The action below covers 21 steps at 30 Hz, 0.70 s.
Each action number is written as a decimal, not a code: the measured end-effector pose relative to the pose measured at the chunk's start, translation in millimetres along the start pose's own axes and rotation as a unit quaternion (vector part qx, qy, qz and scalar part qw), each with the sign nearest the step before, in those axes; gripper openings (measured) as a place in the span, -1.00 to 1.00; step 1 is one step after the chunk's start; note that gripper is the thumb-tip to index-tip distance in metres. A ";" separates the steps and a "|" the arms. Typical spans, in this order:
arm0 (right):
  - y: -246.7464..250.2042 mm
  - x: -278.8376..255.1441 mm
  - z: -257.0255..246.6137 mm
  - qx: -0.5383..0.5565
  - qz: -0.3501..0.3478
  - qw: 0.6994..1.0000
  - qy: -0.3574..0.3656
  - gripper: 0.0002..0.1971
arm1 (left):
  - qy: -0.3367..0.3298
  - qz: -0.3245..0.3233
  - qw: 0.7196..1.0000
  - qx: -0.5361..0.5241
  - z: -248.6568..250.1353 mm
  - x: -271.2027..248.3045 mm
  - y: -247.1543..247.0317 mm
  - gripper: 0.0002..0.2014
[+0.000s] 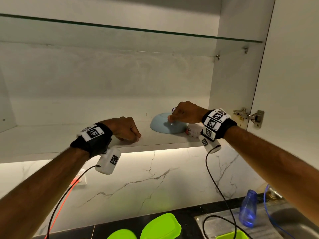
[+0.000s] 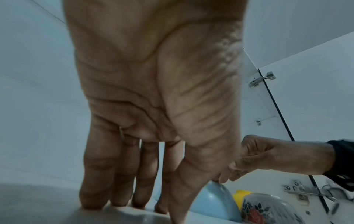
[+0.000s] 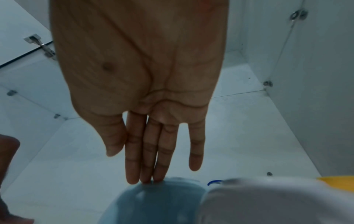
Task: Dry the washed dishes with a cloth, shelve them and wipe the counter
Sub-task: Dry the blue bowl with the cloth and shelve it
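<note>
Straight right-hand point(image 3: 145, 84) fingertips point(image 3: 153, 177) touching the upturned base of the pale blue ceramic bowl point(image 1: 168, 124), nothing clasped. Left hand point(image 2: 153, 98) empty too, fingers straight, tips on the white cupboard shelf point(image 1: 51, 140). Bowl upside down on that shelf, just beside a white flowered bowl point(image 1: 193, 131). Best nudged gently inward from the lip without knocking its neighbour.

Left hand point(image 2: 153, 98) fingertips point(image 2: 91, 201) on shelf point(image 2: 38, 204)
</note>
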State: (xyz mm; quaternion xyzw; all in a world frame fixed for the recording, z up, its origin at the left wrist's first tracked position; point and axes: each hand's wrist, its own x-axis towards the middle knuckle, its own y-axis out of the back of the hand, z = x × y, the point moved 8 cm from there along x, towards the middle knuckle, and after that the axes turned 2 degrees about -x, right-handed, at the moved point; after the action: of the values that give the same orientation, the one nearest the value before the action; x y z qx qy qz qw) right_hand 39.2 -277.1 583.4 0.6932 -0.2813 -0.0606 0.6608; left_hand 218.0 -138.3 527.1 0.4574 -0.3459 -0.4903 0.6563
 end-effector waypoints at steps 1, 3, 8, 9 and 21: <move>-0.1 -1.1 2.3 0.004 0.003 1.000 -0.005 -0.55 | -0.001 0.003 1.000 0.007 0.5 -0.3 -0.2 -0.73; 0.4 -4.8 2.9 0.013 0.014 1.000 -0.005 -0.52 | -0.004 0.010 1.000 0.028 2.4 -2.6 -1.0 -0.72; -13.1 0.2 -2.9 0.031 0.000 0.999 0.014 -0.60 | -0.006 0.020 0.998 0.065 6.2 -8.5 -4.2 -0.69; -16.0 2.2 -3.8 0.025 -0.005 1.000 0.014 -0.66 | -0.004 0.020 0.997 0.071 6.8 -9.1 -4.9 -0.68; -11.3 -25.6 -17.2 0.014 0.040 0.997 0.059 -0.61 | -0.018 0.070 0.994 0.086 18.3 -22.4 -9.6 -0.70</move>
State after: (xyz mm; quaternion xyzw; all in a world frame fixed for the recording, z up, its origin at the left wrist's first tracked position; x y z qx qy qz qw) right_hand 29.2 -250.3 567.4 0.6927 -0.2701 0.0106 0.6687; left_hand 192.1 -122.6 524.3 0.4777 -0.4296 -0.4198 0.6411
